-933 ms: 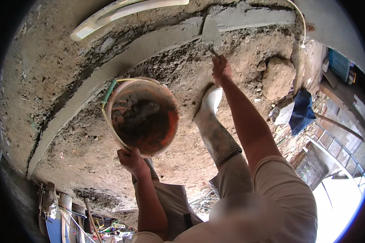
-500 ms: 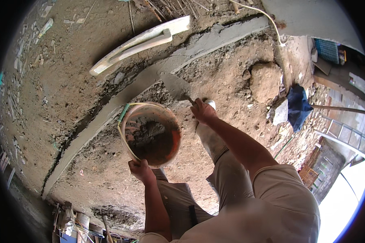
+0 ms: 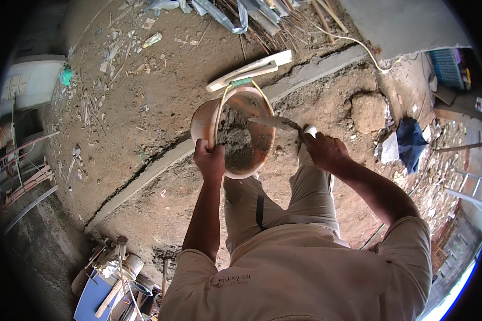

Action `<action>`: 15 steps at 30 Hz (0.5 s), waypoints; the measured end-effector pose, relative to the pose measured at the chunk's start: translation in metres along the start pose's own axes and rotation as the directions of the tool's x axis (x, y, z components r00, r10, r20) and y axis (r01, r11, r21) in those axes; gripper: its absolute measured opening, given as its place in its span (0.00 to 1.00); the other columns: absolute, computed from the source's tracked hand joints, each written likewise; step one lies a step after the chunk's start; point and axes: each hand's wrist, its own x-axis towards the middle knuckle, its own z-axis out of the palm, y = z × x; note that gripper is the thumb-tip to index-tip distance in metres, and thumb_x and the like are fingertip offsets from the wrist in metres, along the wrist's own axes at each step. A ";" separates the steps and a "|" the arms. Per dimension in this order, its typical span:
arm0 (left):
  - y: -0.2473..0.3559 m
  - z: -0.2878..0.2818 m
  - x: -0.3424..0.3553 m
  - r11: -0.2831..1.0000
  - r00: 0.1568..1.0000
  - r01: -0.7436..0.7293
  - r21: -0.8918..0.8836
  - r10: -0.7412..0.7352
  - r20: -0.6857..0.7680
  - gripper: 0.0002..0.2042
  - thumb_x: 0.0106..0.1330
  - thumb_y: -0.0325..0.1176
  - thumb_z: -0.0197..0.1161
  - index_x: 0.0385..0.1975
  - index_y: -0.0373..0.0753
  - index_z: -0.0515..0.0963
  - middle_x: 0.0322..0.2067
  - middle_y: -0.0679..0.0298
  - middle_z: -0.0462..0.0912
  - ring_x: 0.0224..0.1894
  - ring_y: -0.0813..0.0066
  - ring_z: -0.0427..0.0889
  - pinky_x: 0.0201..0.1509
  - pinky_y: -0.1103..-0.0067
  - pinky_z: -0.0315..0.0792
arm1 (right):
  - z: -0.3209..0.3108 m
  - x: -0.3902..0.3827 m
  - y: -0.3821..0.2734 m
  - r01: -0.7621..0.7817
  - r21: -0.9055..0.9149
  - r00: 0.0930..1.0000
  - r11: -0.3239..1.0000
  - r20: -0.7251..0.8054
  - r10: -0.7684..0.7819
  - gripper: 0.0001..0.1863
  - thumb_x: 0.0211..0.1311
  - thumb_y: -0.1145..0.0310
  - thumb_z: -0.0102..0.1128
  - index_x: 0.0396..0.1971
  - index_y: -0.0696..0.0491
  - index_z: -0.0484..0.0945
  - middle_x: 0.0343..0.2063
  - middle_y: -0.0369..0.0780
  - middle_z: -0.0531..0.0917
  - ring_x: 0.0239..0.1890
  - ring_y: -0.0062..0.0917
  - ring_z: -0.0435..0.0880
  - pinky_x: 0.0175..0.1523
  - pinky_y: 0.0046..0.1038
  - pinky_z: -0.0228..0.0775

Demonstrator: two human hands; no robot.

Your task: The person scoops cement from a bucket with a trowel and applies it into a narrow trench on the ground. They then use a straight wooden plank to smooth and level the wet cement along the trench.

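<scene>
My left hand (image 3: 210,160) is closed on the near left rim of an orange-brown bucket (image 3: 202,119), which hangs tilted with its mouth toward me. Wet grey mortar (image 3: 235,140) lies inside. The bucket's pale wire handle with a green grip (image 3: 241,82) leans at its far side. In my right hand (image 3: 326,153) is the handle of a trowel (image 3: 277,123), whose blade reaches over the bucket's right rim into the mouth. Beyond and partly behind the bucket runs a low strip of smoothed grey mortar (image 3: 136,181).
Two pale wooden pieces (image 3: 251,70) lie past the mortar strip. A large stone (image 3: 368,113) and a dark blue cloth (image 3: 411,144) are at the right. Sticks and plastic scraps (image 3: 262,21) lie at the back. Lower left is a pile with a blue board (image 3: 93,297).
The bucket has risen and tilted toward me, moving right with my left hand. The trowel has left the mortar strip and now reaches into the bucket's mouth. My view has shifted.
</scene>
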 end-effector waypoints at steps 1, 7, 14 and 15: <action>0.020 -0.009 0.005 0.998 0.999 -0.035 -0.061 0.036 0.017 0.11 0.47 0.19 0.60 0.19 0.36 0.61 0.17 0.71 0.62 0.22 0.84 0.59 0.24 0.81 0.59 | -0.013 -0.003 -0.015 0.002 -0.051 1.000 0.999 -0.009 -0.002 0.21 0.65 0.62 0.53 0.57 0.46 0.66 0.36 0.45 0.77 0.33 0.39 0.84 0.35 0.39 0.78; 0.112 -0.070 0.035 0.952 0.966 -0.230 -0.203 0.249 0.074 0.11 0.49 0.16 0.58 0.19 0.36 0.62 0.17 0.74 0.62 0.21 0.88 0.58 0.22 0.83 0.55 | -0.071 -0.020 -0.083 0.057 -0.314 0.988 0.948 -0.117 -0.098 0.22 0.66 0.63 0.49 0.59 0.47 0.63 0.37 0.43 0.78 0.31 0.35 0.85 0.34 0.37 0.78; 0.177 -0.106 0.042 0.915 0.935 -0.283 -0.287 0.330 0.129 0.09 0.50 0.16 0.59 0.20 0.36 0.65 0.19 0.73 0.67 0.23 0.89 0.63 0.23 0.84 0.58 | -0.076 -0.030 -0.132 0.016 -0.333 0.980 0.943 -0.183 -0.081 0.28 0.62 0.65 0.52 0.64 0.46 0.64 0.41 0.46 0.79 0.38 0.38 0.83 0.43 0.40 0.76; 0.179 -0.108 0.044 0.914 0.933 -0.290 -0.283 0.336 0.131 0.09 0.49 0.17 0.60 0.20 0.36 0.65 0.19 0.72 0.67 0.23 0.89 0.63 0.23 0.84 0.59 | -0.079 -0.032 -0.140 0.042 -0.280 0.988 0.959 -0.132 -0.081 0.26 0.63 0.65 0.52 0.62 0.46 0.65 0.41 0.47 0.79 0.39 0.38 0.84 0.44 0.41 0.76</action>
